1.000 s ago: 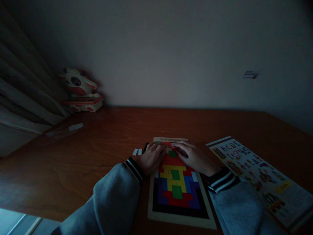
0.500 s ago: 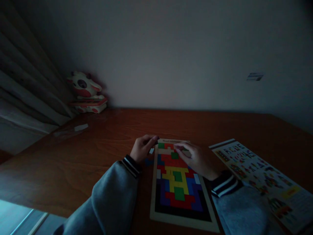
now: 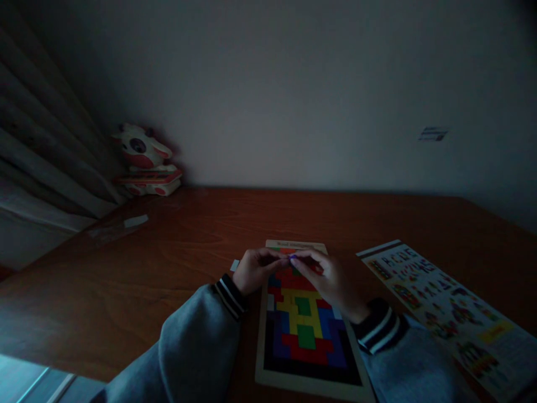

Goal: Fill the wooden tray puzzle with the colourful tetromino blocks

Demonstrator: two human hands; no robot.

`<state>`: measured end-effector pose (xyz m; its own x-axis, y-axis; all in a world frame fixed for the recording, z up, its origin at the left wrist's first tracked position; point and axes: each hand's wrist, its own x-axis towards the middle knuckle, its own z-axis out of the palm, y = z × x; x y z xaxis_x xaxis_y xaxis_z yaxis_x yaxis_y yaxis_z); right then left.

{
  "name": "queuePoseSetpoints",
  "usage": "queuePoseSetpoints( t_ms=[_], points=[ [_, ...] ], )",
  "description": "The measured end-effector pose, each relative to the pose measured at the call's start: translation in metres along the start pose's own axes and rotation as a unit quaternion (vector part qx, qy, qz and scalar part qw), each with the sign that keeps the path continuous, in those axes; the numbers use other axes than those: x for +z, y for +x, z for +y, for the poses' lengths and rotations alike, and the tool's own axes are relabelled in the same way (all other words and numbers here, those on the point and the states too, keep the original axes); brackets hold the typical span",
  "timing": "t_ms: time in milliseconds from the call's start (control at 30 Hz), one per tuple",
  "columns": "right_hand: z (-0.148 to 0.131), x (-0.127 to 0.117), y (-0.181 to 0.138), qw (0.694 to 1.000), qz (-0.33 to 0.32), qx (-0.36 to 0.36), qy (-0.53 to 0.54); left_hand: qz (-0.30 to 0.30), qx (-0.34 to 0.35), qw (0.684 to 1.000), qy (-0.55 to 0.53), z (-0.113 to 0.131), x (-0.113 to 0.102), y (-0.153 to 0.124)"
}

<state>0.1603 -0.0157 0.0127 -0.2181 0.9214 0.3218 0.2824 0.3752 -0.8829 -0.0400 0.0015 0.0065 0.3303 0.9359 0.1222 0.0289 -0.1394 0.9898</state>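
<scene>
A wooden puzzle tray (image 3: 263, 358) lies on the brown table in front of me, packed with red, yellow, green, blue and purple blocks. Above its far end my left hand (image 3: 255, 271) and my right hand (image 3: 329, 280) meet, fingertips together. Between them they pinch a small purple puzzle piece (image 3: 292, 257). Both hands are closed in a pinch. Grey sleeves with striped cuffs cover my forearms. The room is dim.
A printed pattern sheet (image 3: 444, 305) lies to the right of the tray. A small white piece (image 3: 234, 265) sits on the table left of my left hand. A red-and-white cow toy (image 3: 145, 159) stands at the far left corner by a curtain.
My left hand came back from the table left of the tray to meet my right hand over the tray's far end. A small purple piece now shows between the fingertips.
</scene>
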Motion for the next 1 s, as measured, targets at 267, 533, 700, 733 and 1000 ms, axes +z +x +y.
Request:
queuePoseSetpoints(
  t_ms=[267,533,700,733,1000],
  points=[
    [0.025,-0.027,0.014,0.966,0.205,0.081,0.138,0.081,0.076,0.985,0.130,-0.004,-0.015,0.004],
    [0.041,-0.037,0.017,0.960,0.257,0.054,0.096,0.101,0.113,0.959,0.238,-0.006,-0.017,0.003],
    [0.046,-0.039,0.018,0.957,0.269,0.049,0.101,0.157,0.097,0.974,0.132,-0.005,-0.034,0.009],
    [0.046,-0.039,0.018,0.955,0.270,0.052,0.109,0.173,0.101,0.972,0.123,-0.005,-0.041,0.010],
    [0.042,-0.039,0.017,0.955,0.269,0.060,0.106,0.275,0.095,0.946,0.144,-0.014,-0.081,0.014]
  ],
)
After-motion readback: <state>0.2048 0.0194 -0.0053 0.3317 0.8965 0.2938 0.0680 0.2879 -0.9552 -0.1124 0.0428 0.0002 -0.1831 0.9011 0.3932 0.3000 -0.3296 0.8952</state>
